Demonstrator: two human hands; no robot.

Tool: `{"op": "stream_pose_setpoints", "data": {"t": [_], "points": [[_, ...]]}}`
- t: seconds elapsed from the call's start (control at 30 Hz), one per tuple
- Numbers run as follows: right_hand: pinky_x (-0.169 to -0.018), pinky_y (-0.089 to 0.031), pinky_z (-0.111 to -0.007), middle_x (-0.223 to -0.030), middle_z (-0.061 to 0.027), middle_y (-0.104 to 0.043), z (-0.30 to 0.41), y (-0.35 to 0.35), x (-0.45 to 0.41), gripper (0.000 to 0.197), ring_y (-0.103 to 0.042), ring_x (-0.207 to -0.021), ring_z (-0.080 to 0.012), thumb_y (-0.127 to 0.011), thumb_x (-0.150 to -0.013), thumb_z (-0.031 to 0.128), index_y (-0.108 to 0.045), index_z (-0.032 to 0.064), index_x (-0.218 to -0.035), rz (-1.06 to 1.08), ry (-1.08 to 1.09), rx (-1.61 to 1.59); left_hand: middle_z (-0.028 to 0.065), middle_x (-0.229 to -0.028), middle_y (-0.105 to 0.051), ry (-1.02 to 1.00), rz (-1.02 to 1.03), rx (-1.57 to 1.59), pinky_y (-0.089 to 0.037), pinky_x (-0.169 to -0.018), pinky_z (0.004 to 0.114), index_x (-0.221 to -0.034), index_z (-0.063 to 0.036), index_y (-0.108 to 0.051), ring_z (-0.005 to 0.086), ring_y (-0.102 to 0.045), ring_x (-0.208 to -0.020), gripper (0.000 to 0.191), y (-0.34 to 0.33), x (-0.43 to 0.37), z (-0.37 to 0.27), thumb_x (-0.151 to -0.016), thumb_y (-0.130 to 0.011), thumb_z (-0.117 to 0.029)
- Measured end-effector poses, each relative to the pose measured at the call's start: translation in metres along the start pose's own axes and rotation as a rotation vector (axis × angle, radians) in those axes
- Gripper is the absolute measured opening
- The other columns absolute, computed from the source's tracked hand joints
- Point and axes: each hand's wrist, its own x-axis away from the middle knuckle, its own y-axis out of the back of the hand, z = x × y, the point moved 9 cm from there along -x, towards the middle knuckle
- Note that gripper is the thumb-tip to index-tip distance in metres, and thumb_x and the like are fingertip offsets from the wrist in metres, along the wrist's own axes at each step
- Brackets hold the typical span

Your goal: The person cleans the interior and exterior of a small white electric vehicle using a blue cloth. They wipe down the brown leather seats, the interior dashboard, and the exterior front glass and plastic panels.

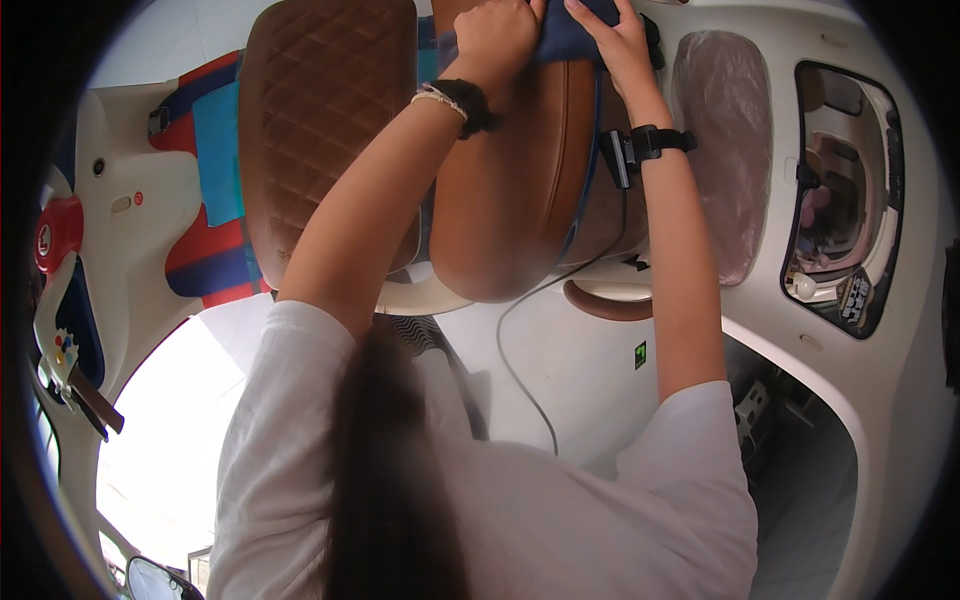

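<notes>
At the top of the head view, my left hand (pixel 496 36) is closed in a fist at the left edge of a dark blue cloth (pixel 568 34). My right hand (pixel 627 46) grips the cloth's right side, with the thumb lying over it. The cloth lies against the upper part of a smooth brown leather backrest (pixel 510 202). Left of the backrest is a brown seat cushion (pixel 334 127) with diamond quilting. The picture's top edge cuts off part of the cloth and some of my fingers.
A grey cable (pixel 517 375) hangs from a black device (pixel 618 159) at my right wrist. On the right are a plastic-covered pad (pixel 721 150) and a small rear window (pixel 847 195). Handlebar controls (pixel 67 360) of the white vehicle are at the far left.
</notes>
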Motion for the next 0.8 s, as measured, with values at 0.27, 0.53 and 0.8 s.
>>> {"op": "stream_pose_setpoints", "data": {"t": [0.27,0.53,0.8], "points": [[-0.08,-0.051,-0.028,-0.099,-0.0064,-0.065,-0.009,0.007,0.09,0.043,-0.062,-0.09,-0.0136,-0.082,-0.08,0.026,-0.06,0.0025,-0.109,-0.056,-0.151,-0.05,0.0135,-0.065,-0.067,-0.147,-0.115,-0.052,-0.053,-0.05,0.039,-0.083,-0.0075,-0.054,0.0304,-0.068,-0.06,0.043,0.012,0.087,-0.006,-0.1,-0.045,-0.045],[-0.088,-0.044,-0.034,-0.103,-0.0089,-0.053,0.028,-0.005,0.265,0.042,-0.054,-0.098,-0.0227,-0.08,-0.081,0.026,-0.057,0.0033,-0.108,-0.305,-0.246,0.216,0.0173,-0.085,-0.066,-0.17,0.325,0.066,-0.053,-0.062,0.041,-0.093,-0.0045,-0.052,0.0339,-0.066,-0.073,0.033,0.026,0.215,0.002,-0.098,-0.052,-0.037],[-0.085,-0.042,-0.039,-0.103,-0.0121,-0.054,0.044,-0.09,0.394,0.042,-0.053,-0.095,-0.029,-0.081,-0.077,0.016,-0.056,0.0053,-0.108,-0.213,-0.27,0.427,0.0193,-0.094,-0.063,-0.146,0.813,0.112,-0.05,-0.075,0.044,-0.101,-0.0014,-0.052,0.0367,-0.062,-0.09,0.034,0.039,0.332,0.077,-0.096,-0.054,-0.035]]}}
